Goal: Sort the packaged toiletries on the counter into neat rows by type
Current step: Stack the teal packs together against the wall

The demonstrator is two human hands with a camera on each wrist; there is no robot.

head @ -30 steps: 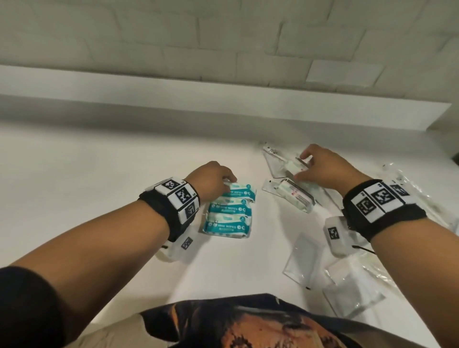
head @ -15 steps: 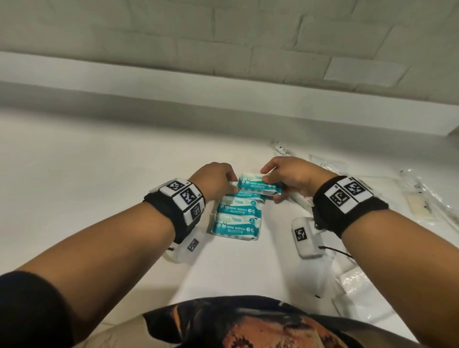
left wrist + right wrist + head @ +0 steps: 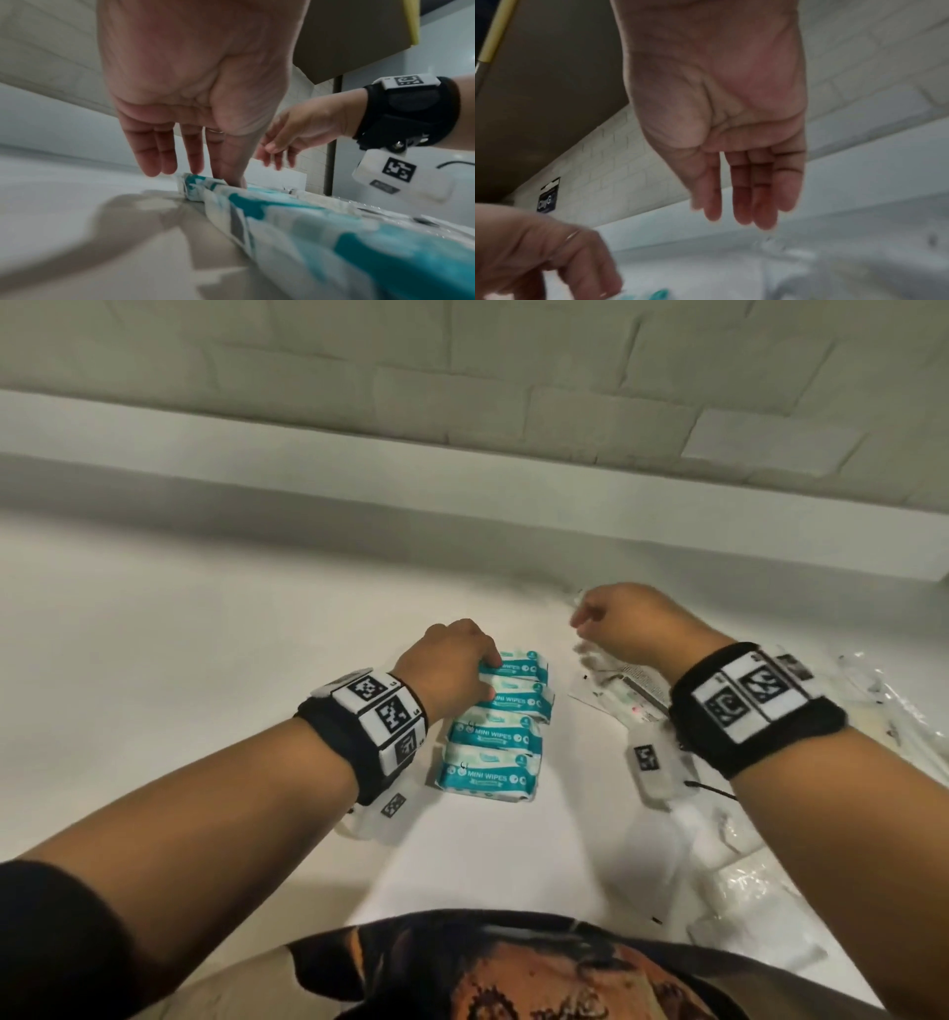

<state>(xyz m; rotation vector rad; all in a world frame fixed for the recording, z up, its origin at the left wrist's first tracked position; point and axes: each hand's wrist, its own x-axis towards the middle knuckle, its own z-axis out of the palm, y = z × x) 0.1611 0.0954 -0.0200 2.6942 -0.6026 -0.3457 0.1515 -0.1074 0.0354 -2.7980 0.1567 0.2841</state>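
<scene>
Several teal-and-white mini wipes packs [image 3: 490, 737] lie in one column on the white counter [image 3: 205, 660]. My left hand [image 3: 462, 665] sits at the column's far left corner. Its straight fingers [image 3: 195, 158] touch the farthest pack [image 3: 295, 213], which fills the near right of the left wrist view. My right hand [image 3: 631, 618] hovers to the right of the column, above a clear packet with a toothbrush kit [image 3: 631, 690]. The right wrist view shows its fingers [image 3: 741, 192] straight and holding nothing.
More clear plastic packets lie at the right edge [image 3: 883, 701] and flat clear sachets at the near right [image 3: 739, 891]. A low white ledge [image 3: 462, 469] and a tiled wall close off the back. The counter stretches bare to the left.
My right hand carried a wipes pack to the far end of the column, let it go and moved right over the clear packets. My left hand stayed at the column.
</scene>
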